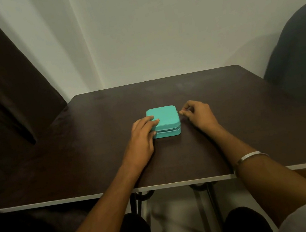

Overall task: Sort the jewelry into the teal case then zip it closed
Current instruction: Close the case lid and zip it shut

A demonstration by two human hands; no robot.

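- I am pressing my left hand [144, 129] flat, fingers straight, on the lid of the small square teal fabric case [166, 120], which is sitting near the middle of the dark brown wooden desk [226, 104].
- My right hand [198, 115] is pinching the small metal zipper pull [178, 111] at the case's far right corner.
- Risk, as I am judging it: the pull could be slipping from my pinch, or the case could be sliding if my left hand eases.
- The case is looking closed, lid level; no jewelry is showing outside it.
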